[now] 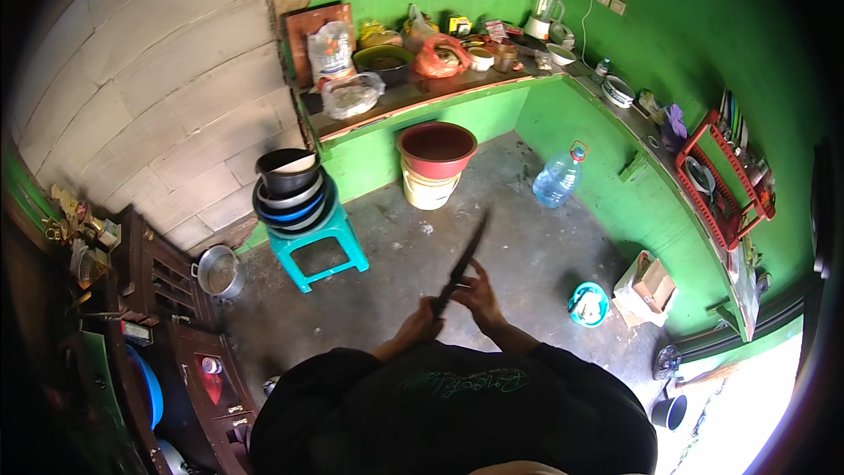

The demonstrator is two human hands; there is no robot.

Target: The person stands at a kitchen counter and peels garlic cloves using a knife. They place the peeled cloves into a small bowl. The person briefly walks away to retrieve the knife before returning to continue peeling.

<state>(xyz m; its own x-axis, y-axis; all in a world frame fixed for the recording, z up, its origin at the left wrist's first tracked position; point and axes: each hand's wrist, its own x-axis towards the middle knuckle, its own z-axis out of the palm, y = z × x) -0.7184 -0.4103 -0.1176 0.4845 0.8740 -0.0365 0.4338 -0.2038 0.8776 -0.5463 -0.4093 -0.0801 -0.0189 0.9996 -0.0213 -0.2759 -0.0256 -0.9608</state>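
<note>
A long dark knife [469, 253] points up and slightly right in front of my body, above the concrete floor. My left hand [417, 326] is closed around its handle. My right hand [481, 303] is beside the knife with its fingers spread, the fingertips at the place where blade and handle meet. Whether those fingers grip the knife or only touch it is unclear. Both forearms come out of dark sleeves.
A turquoise plastic stool [319, 257] bears stacked basins and pans. A red basin [436, 145] rests on a pale bucket [432, 190]. A water jug [558, 178], small turquoise basin [589, 304] and aluminium pot [221, 272] stand on the floor. A cluttered counter [422, 94] runs along the walls.
</note>
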